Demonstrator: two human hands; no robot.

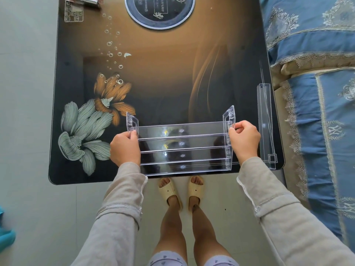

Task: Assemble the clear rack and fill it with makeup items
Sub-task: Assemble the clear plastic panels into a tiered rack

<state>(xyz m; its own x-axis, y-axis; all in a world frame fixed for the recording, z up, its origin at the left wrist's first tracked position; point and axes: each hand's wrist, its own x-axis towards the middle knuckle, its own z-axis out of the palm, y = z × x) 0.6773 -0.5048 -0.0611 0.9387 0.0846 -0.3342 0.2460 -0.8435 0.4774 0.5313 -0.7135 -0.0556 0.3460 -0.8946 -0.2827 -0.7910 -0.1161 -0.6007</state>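
The clear rack (183,148), with 4 shelf strips fitted between 2 side panels, sat at the near edge of the dark floral table (172,77). The left hand (125,147) gripped its left panel and the right hand (244,140) its right panel. 1 loose clear shelf piece (266,127) lay just right.

your left hand (125,148) and right hand (244,140) are bare, no rings or watch showing. both sleeves (119,204) are a loose pale grey-beige knit, with a thin wavy white stitched trim at the cuffs and a second stitched seam line further up each forearm. you wear light lilac shorts (169,259) printed with small dark heart shapes, scalloped at the hem. legs bare below. on your feet, cream-yellow open-toe slides (170,191), thick and rounded, each with small dark dots on the strap.
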